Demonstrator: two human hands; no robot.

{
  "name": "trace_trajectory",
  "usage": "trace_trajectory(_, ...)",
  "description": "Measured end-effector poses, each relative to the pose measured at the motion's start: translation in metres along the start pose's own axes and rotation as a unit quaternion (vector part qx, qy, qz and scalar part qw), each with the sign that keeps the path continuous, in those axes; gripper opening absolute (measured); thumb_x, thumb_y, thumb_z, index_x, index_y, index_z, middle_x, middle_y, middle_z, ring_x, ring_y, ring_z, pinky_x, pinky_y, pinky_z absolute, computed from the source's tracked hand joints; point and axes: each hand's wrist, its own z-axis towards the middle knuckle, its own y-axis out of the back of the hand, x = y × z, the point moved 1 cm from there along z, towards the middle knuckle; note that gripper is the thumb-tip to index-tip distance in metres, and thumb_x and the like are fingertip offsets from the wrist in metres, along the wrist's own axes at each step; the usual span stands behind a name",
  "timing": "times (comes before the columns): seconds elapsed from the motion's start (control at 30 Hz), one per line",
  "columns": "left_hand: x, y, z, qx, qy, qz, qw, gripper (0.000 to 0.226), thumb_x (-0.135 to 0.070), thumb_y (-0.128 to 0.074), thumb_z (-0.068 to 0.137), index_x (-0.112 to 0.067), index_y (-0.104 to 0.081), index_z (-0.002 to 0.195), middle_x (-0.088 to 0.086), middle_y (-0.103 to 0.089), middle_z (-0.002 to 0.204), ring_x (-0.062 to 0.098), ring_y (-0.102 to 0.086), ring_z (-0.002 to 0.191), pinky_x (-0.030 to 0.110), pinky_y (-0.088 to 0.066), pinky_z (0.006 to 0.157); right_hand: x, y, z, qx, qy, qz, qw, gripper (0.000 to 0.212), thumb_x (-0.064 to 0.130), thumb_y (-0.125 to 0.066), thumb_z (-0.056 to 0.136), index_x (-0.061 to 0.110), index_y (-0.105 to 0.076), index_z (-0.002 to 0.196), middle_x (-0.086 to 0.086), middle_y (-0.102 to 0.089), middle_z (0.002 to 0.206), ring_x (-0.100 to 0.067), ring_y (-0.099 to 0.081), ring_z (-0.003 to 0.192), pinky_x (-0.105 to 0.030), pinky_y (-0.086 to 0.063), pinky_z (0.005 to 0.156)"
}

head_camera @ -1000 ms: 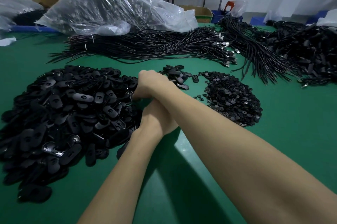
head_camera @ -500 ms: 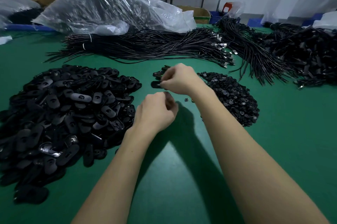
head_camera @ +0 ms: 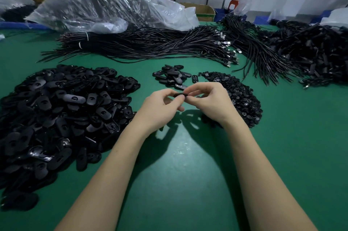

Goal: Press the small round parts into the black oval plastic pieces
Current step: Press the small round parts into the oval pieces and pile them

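Above the green table [head_camera: 188,165], my left hand [head_camera: 160,104] and my right hand [head_camera: 211,101] meet at the fingertips and both pinch one black oval piece [head_camera: 179,95] between them. Most of that piece is hidden by my fingers, and no small round part on it shows. A big heap of black oval pieces [head_camera: 56,114] lies at the left. A small cluster of oval pieces [head_camera: 171,76] sits just beyond my hands. The pile of small round parts [head_camera: 239,95] lies at the right, partly behind my right hand.
Long bundles of black cables [head_camera: 150,44] stretch across the far side of the table, with more tangled cables [head_camera: 310,55] at the far right. A large clear plastic bag [head_camera: 105,3] lies behind them. Cardboard boxes and a shelf stand at the back.
My right hand has come back from the big heap at the left, past the small cluster, toward the middle. My left hand rose to meet it, and both now pinch one oval piece.
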Motion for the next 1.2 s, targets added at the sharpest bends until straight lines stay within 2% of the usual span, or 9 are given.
trace_trajectory(0.1, 0.000, -0.002, 0.000, -0.004, -0.008, -0.042, 0.999, 0.020, -0.050, -0.060, 0.097, -0.034, -0.071, 0.102, -0.018, -0.076, 0.084, -0.007, -0.059, 0.061, 0.027, -0.049, 0.070, -0.001, -0.003, 0.001, -0.014, 0.032, -0.041, 0.999, 0.021, 0.020, -0.082, 0.084, 0.040, -0.077, 0.078, 0.016, -0.074, 0.074, 0.000, -0.055, 0.056, -0.016, -0.046, 0.059)
trace_trajectory(0.17, 0.003, -0.002, 0.001, -0.037, -0.008, -0.031, 0.999, 0.018, -0.043, -0.058, 0.100, -0.032, -0.072, 0.099, -0.018, -0.076, 0.083, -0.005, -0.059, 0.062, 0.026, -0.049, 0.066, 0.000, -0.003, 0.002, 0.018, 0.036, -0.066, 0.997, 0.024, 0.019, -0.078, 0.084, 0.042, -0.076, 0.081, 0.018, -0.075, 0.079, 0.002, -0.058, 0.060, -0.014, -0.048, 0.062)
trace_trajectory(0.27, 0.007, 0.000, 0.002, -0.071, 0.001, 0.012, 0.997, 0.006, -0.035, -0.065, 0.098, -0.033, -0.070, 0.099, -0.020, -0.075, 0.079, -0.004, -0.060, 0.058, 0.013, -0.043, 0.048, -0.003, -0.004, 0.005, 0.017, 0.033, -0.132, 0.991, 0.024, 0.018, -0.068, 0.086, 0.040, -0.075, 0.091, 0.021, -0.075, 0.089, -0.002, -0.065, 0.084, -0.025, -0.054, 0.078)
trace_trajectory(0.33, 0.008, 0.000, 0.002, -0.085, 0.007, 0.012, 0.996, 0.006, -0.037, -0.068, 0.096, -0.032, -0.065, 0.099, -0.020, -0.075, 0.077, -0.007, -0.061, 0.059, 0.012, -0.039, 0.048, -0.006, -0.006, 0.006, -0.016, 0.035, -0.209, 0.977, 0.020, 0.025, -0.066, 0.089, 0.040, -0.074, 0.099, 0.020, -0.071, 0.102, -0.009, -0.060, 0.100, -0.032, -0.051, 0.083)
trace_trajectory(0.43, 0.009, 0.001, 0.002, -0.094, 0.006, 0.019, 0.995, 0.010, -0.036, -0.068, 0.095, -0.031, -0.060, 0.096, -0.019, -0.075, 0.077, -0.005, -0.063, 0.062, 0.013, -0.039, 0.050, -0.012, -0.015, 0.008, 0.004, 0.050, -0.287, 0.957, 0.018, 0.034, -0.066, 0.093, 0.037, -0.075, 0.108, 0.009, -0.067, 0.116, -0.018, -0.052, 0.112, -0.036, -0.046, 0.089)
trace_trajectory(0.67, 0.006, 0.000, -0.001, -0.081, 0.004, 0.059, 0.995, 0.008, -0.036, -0.068, 0.095, -0.031, -0.062, 0.095, -0.016, -0.075, 0.078, -0.008, -0.061, 0.062, 0.021, -0.041, 0.055, -0.018, -0.003, 0.012, -0.053, -0.025, -0.335, 0.940, 0.014, 0.027, -0.062, 0.090, 0.026, -0.075, 0.096, 0.003, -0.071, 0.100, -0.026, -0.060, 0.107, -0.039, -0.052, 0.089)
trace_trajectory(1.0, 0.002, -0.003, -0.005, -0.063, -0.004, 0.066, 0.996, 0.006, -0.025, -0.064, 0.095, -0.031, -0.065, 0.096, -0.012, -0.074, 0.085, -0.003, -0.060, 0.061, 0.012, -0.039, 0.050, -0.024, 0.035, -0.001, -0.073, -0.100, -0.348, 0.929, 0.019, 0.018, -0.062, 0.090, 0.029, -0.074, 0.100, 0.006, -0.073, 0.097, -0.027, -0.062, 0.108, -0.048, -0.051, 0.096)
trace_trajectory(1.1, 0.001, -0.004, -0.005, -0.053, 0.001, 0.072, 0.996, 0.011, -0.022, -0.064, 0.094, -0.031, -0.065, 0.099, -0.014, -0.074, 0.090, -0.002, -0.063, 0.067, 0.014, -0.041, 0.054, -0.026, 0.036, -0.002, -0.080, -0.081, -0.338, 0.934, 0.022, 0.014, -0.063, 0.089, 0.030, -0.074, 0.099, 0.009, -0.068, 0.088, -0.024, -0.064, 0.097, -0.040, -0.053, 0.088)
trace_trajectory(1.2, 0.000, -0.005, -0.005, -0.051, 0.009, 0.066, 0.996, 0.013, -0.020, -0.064, 0.093, -0.032, -0.065, 0.098, -0.013, -0.074, 0.090, 0.005, -0.067, 0.079, 0.021, -0.046, 0.064, -0.027, 0.038, 0.001, -0.093, -0.049, -0.291, 0.951, 0.020, 0.011, -0.063, 0.091, 0.024, -0.076, 0.099, 0.008, -0.066, 0.085, -0.013, -0.059, 0.073, -0.030, -0.050, 0.072)
